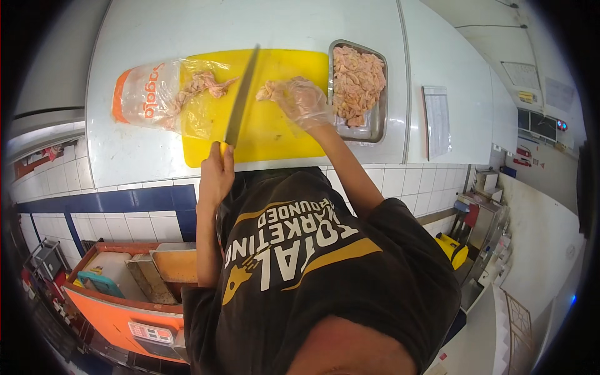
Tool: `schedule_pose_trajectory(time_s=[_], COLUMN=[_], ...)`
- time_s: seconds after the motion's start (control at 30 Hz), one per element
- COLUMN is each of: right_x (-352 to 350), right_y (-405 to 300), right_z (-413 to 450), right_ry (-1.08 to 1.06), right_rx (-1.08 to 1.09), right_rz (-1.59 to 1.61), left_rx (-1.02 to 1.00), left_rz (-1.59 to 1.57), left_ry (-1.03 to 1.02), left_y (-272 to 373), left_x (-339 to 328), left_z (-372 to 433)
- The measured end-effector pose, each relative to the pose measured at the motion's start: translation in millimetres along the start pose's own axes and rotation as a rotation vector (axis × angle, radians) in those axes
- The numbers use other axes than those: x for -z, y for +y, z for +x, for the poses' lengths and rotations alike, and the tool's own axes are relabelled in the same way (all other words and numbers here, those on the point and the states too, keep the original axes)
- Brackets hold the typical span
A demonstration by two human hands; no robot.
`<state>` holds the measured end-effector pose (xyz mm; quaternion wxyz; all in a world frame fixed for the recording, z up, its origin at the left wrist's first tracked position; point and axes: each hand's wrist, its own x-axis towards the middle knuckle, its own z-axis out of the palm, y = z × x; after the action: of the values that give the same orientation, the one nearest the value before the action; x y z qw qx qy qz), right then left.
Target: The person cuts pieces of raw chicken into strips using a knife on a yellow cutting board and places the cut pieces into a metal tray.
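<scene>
My left hand [216, 172], bare, grips the yellow handle of a long kitchen knife [242, 96]. The blade slants up across a yellow cutting board [290, 61], its far end slightly blurred. Over the board's right half, my right hand [303, 101] wears a clear plastic glove. Its fingers hold a small piece of raw meat [266, 91], which looks like chicken skin. Left of the blade, more raw pieces [204, 85] lie on and partly inside a clear plastic bag [140, 93] with orange print. The bag overlaps the board's left side.
A rectangular metal tray [384, 112] heaped with raw meat pieces [357, 79] stands right of the board. Farther right, a clipboard [437, 123] with a printed sheet lies on the white worktop [290, 23]. At lower left is an orange cabinet [122, 323] with containers inside.
</scene>
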<state>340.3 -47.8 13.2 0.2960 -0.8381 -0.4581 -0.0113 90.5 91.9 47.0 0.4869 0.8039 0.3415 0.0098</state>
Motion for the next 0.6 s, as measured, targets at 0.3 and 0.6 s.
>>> schedule_pose_trajectory(time_s=[0.3, 0.6], right_x=[-3.2, -37.7], right_y=[-12.2, 7.6], right_z=[11.3, 13.6], right_ry=[-0.119, -0.173], right_rx=[-0.341, -0.527], right_rz=[-0.034, 0.201], left_rx=[0.038, -0.003], left_rz=[0.108, 0.124], left_ry=[-0.026, -0.042], left_y=[4.4, 3.7], left_x=[2.4, 29.0], left_z=[-27.4, -38.4])
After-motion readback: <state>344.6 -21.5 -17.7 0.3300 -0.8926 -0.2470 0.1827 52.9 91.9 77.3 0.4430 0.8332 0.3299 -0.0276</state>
